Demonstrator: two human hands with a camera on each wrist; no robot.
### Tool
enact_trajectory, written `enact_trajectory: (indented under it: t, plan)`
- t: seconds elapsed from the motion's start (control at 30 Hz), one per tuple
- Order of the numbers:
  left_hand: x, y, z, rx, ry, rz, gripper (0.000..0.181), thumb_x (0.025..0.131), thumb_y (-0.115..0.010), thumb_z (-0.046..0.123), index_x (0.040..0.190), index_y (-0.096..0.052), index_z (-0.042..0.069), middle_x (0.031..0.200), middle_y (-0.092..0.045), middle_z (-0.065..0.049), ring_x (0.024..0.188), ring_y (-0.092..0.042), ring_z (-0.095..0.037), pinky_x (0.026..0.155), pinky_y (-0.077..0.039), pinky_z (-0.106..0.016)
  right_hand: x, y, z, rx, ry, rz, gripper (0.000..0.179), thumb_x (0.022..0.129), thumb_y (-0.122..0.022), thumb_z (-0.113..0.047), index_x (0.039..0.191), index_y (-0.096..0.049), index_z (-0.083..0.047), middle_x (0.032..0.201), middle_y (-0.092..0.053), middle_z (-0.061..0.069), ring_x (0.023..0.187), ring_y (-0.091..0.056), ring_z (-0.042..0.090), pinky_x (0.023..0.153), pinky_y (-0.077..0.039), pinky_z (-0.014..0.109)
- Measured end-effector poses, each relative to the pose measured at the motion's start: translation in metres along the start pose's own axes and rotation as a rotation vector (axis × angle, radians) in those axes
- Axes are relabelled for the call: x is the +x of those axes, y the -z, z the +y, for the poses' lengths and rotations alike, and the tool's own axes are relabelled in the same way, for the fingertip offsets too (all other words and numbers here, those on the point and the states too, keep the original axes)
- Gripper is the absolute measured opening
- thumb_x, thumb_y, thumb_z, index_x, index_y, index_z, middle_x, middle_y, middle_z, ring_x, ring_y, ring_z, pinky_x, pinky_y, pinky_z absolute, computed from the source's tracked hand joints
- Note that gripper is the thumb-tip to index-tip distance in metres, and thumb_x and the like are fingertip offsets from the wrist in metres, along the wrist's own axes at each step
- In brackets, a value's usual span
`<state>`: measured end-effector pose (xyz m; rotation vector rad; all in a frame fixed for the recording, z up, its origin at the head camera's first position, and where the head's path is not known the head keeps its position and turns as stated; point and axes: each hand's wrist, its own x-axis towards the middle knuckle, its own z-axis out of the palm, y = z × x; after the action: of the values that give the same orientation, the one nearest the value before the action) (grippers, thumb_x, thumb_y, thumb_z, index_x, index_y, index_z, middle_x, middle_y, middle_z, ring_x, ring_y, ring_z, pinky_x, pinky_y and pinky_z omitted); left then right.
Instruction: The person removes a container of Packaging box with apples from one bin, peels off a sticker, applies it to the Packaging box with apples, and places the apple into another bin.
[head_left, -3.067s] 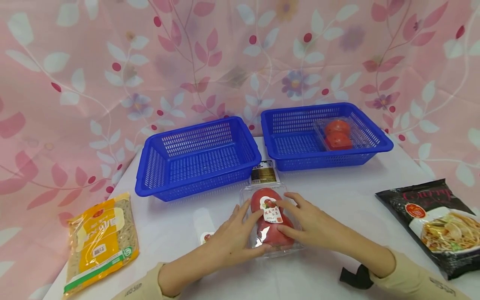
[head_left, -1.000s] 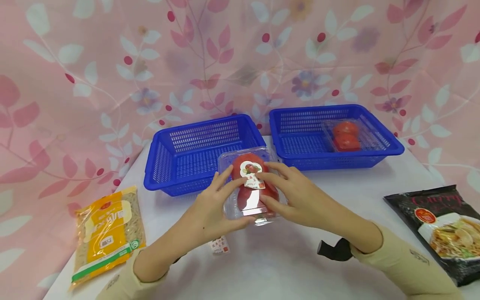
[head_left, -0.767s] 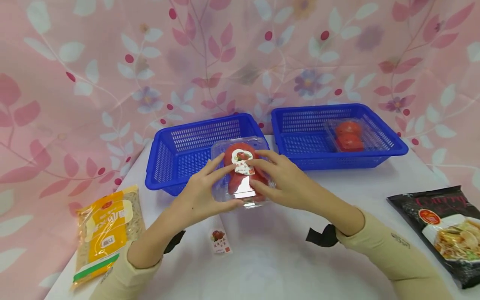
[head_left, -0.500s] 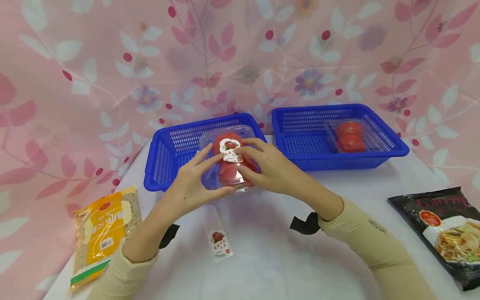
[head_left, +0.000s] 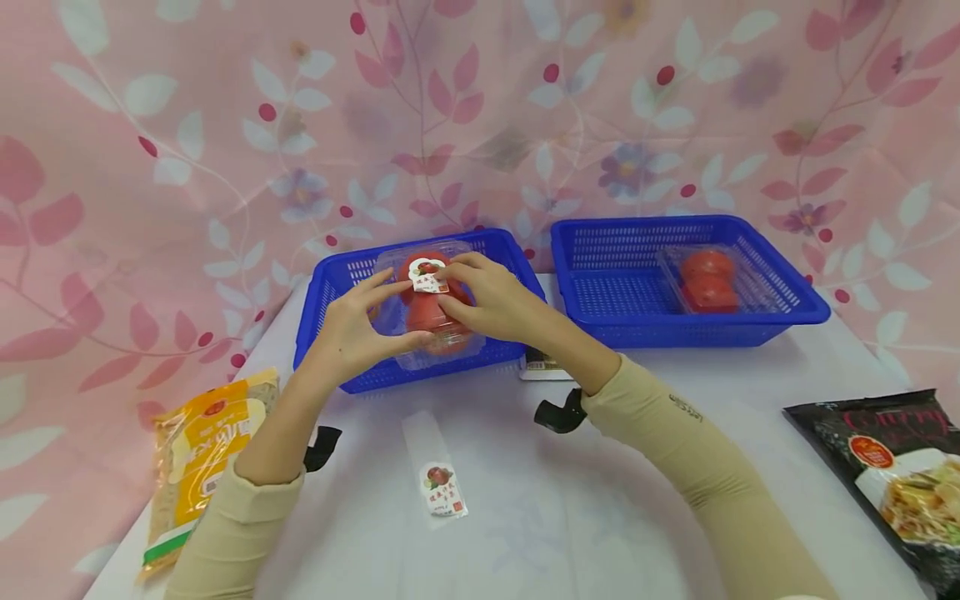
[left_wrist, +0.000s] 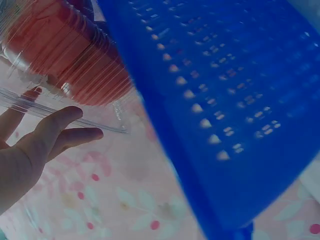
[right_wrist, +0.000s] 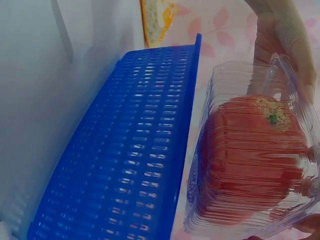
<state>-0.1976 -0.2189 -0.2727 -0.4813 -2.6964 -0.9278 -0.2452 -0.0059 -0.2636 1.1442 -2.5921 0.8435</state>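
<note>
A clear plastic container point(head_left: 437, 328) with ribbed walls encloses two rounded red fruits point(head_left: 425, 312). A white label point(head_left: 427, 277) printed with a red fruit lies on its top, facing up. Held between the left hand point(head_left: 347, 337) and right hand point(head_left: 495, 304), it hangs above the left blue basket point(head_left: 450, 364).

from the head feed i see the left basket point(head_left: 502, 350) and the right basket point(head_left: 690, 335) side by side on the table point(head_left: 600, 533), the curtain point(head_left: 495, 108) behind them; one fruit box point(head_left: 431, 321) is between the left hand point(head_left: 348, 333) and the right hand point(head_left: 498, 300), above the left basket; a second box point(head_left: 708, 283) lies in the right basket's right half. before the left basket i find a label strip point(head_left: 438, 479); a bag point(head_left: 198, 454) lies far left, a packet point(head_left: 885, 475) far right.
</note>
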Motion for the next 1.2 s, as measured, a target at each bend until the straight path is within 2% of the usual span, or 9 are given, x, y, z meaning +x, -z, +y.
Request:
enact_trajectory:
  t: [0.23, 0.4, 0.53, 0.8, 0.97, 1.2]
  plan:
    - [0.008, 0.003, -0.025, -0.046, 0.024, 0.05, 0.07, 0.066, -0.078, 0.046, 0.124, -0.058, 0.012, 0.141, -0.039, -0.01, 0.126, -0.037, -0.033, 0.089, -0.044, -0.049, 0.024, -0.021, 0.007, 0.071, -0.012, 0.029, 0.033, 0.091, -0.055, -0.024, 0.118, -0.059, -0.007, 0.123, -0.05, 0.011, 0.114, -0.048, 0.025, 0.092, -0.044, 0.037]
    - [0.013, 0.004, -0.041, -0.075, 0.063, 0.068, 0.068, 0.067, -0.077, 0.048, 0.122, -0.06, 0.014, 0.138, -0.043, -0.009, 0.129, -0.034, -0.029, 0.094, -0.039, -0.05, 0.035, -0.037, 0.011, 0.113, -0.045, 0.06, 0.03, 0.093, -0.052, -0.024, 0.116, -0.06, -0.009, 0.121, -0.053, 0.011, 0.113, -0.049, 0.024, 0.089, -0.045, 0.035]
    - [0.015, 0.005, -0.052, -0.076, 0.067, 0.076, 0.067, 0.067, -0.077, 0.048, 0.121, -0.061, 0.013, 0.137, -0.044, -0.009, 0.128, -0.035, -0.029, 0.095, -0.039, -0.049, 0.045, -0.048, 0.013, 0.129, -0.047, 0.07, 0.029, 0.093, -0.051, -0.024, 0.115, -0.061, -0.008, 0.12, -0.053, 0.011, 0.113, -0.049, 0.024, 0.09, -0.044, 0.035]
    - [0.013, 0.004, -0.069, -0.024, 0.094, 0.017, 0.069, 0.068, -0.074, 0.051, 0.124, -0.058, 0.012, 0.139, -0.041, -0.009, 0.129, -0.032, -0.031, 0.096, -0.036, -0.053, 0.054, -0.067, 0.019, 0.146, -0.06, 0.046, 0.028, 0.091, -0.054, -0.021, 0.113, -0.061, -0.005, 0.117, -0.055, 0.012, 0.112, -0.049, 0.023, 0.09, -0.044, 0.034]
    - [0.01, 0.001, -0.079, 0.014, 0.114, -0.029, 0.072, 0.068, -0.073, 0.054, 0.125, -0.057, 0.012, 0.139, -0.04, -0.011, 0.129, -0.032, -0.034, 0.094, -0.036, -0.055, 0.055, -0.08, 0.023, 0.14, -0.056, -0.007, 0.029, 0.091, -0.054, -0.021, 0.115, -0.06, -0.004, 0.116, -0.054, 0.012, 0.109, -0.05, 0.024, 0.088, -0.046, 0.033]
    - [0.007, -0.005, -0.092, 0.076, 0.121, -0.091, 0.079, 0.063, -0.074, 0.059, 0.124, -0.058, 0.011, 0.136, -0.044, -0.014, 0.126, -0.037, -0.036, 0.094, -0.037, -0.055, 0.056, -0.094, 0.029, 0.081, -0.053, -0.174, 0.035, 0.093, -0.052, -0.025, 0.123, -0.054, -0.006, 0.126, -0.05, 0.014, 0.116, -0.047, 0.026, 0.096, -0.04, 0.039]
